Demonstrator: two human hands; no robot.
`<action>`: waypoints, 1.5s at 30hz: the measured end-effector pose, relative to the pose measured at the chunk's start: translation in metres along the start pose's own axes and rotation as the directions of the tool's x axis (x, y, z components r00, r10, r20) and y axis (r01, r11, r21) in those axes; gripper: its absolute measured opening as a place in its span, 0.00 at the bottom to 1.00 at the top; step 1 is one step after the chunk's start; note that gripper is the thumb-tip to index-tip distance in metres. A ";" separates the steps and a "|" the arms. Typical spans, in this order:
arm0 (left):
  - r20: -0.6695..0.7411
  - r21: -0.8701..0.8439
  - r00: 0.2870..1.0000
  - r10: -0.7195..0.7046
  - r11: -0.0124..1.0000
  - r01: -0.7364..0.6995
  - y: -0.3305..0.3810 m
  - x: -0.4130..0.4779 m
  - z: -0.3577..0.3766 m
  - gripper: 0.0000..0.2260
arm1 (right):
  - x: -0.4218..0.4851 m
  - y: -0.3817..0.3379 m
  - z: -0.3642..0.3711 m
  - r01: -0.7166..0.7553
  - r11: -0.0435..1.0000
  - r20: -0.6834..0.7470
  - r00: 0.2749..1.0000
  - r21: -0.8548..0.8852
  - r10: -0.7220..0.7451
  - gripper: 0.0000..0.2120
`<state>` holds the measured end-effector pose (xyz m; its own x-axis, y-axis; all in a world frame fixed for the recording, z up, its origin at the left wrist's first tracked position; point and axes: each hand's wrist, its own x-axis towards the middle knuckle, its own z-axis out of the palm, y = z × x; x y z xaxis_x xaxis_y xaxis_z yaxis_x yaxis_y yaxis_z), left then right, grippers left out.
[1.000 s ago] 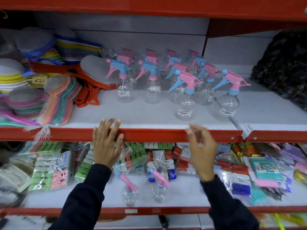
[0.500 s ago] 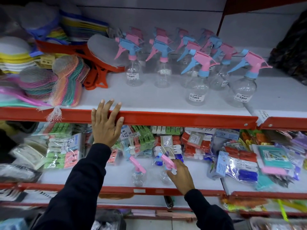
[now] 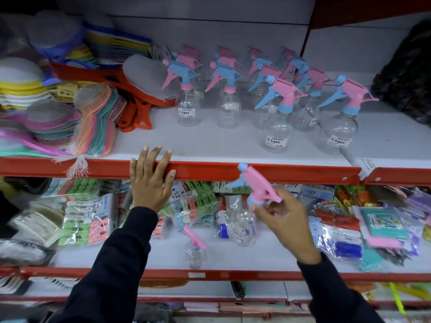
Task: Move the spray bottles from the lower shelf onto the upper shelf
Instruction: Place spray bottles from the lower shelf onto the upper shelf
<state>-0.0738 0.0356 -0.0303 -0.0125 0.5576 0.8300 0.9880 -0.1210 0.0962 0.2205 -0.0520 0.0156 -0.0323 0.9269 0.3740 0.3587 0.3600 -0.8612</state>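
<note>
My right hand [image 3: 285,220] grips a clear spray bottle [image 3: 243,226] by the neck under its pink and blue trigger head, lifted off the lower shelf [image 3: 233,257] and tilted, its nozzle in front of the upper shelf's red edge. One more clear spray bottle [image 3: 195,249] with a pink head stands on the lower shelf near the front. Several spray bottles [image 3: 277,127] stand in rows on the upper shelf [image 3: 210,145]. My left hand [image 3: 150,180] rests flat on the upper shelf's red front lip, fingers spread, holding nothing.
Netted scrubbers [image 3: 93,127], stacked cloths and an orange tool [image 3: 137,113] fill the upper shelf's left side. Bagged clothes pegs [image 3: 91,217] and packets [image 3: 382,227] crowd the back of the lower shelf. A dark bundle [image 3: 405,75] sits at the upper right.
My right hand dropped to the lower shelf, took hold of the right-hand spray bottle and has lifted it toward the upper shelf's edge. My left hand stayed on the lip.
</note>
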 end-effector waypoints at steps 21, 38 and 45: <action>-0.086 0.008 0.996 0.027 1.000 -0.026 -0.003 0.002 0.005 0.18 | 0.181 -0.052 0.057 0.175 0.965 -0.331 0.915 -0.193 -0.232 0.14; -0.059 -0.007 0.998 0.015 1.000 -0.016 -0.002 0.002 0.001 0.18 | 0.165 -0.048 0.060 0.037 0.998 -0.367 0.929 -0.052 -0.054 0.22; 0.001 0.031 1.000 0.016 0.999 -0.016 -0.017 -0.001 -0.008 0.21 | 0.052 -0.036 0.086 0.240 0.971 -0.300 0.926 0.003 -0.228 0.12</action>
<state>-0.0922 0.0301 -0.0284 0.0034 0.5568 0.8307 0.9924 -0.1041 0.0657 0.1256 -0.0081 0.0367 0.1684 0.7443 0.6463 0.3375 0.5725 -0.7472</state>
